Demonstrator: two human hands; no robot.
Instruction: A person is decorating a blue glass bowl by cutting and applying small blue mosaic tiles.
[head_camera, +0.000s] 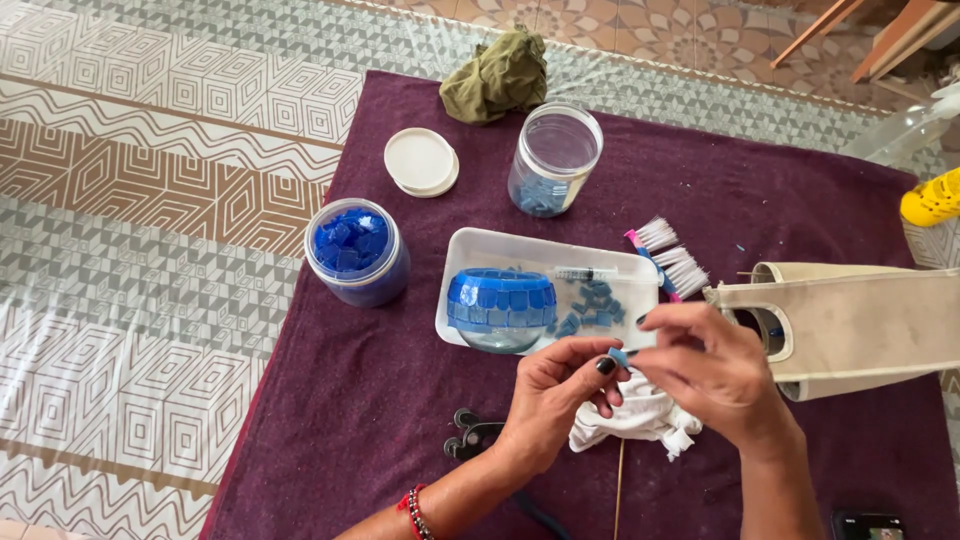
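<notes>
Maroon cloth (400, 400) covers the patterned floor (150, 250).

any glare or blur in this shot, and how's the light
Head view: soft, even daylight with faint shadows under the left hand and right hand; mild sheen on the plastic floor covering and clear jar; the small blue tile and hands are sharp, and straight lines bow slightly towards the frame's edges.

Patterned floor mat (150, 200), maroon cloth (380, 400), perhaps wooden furniture legs (870, 30)
</notes>
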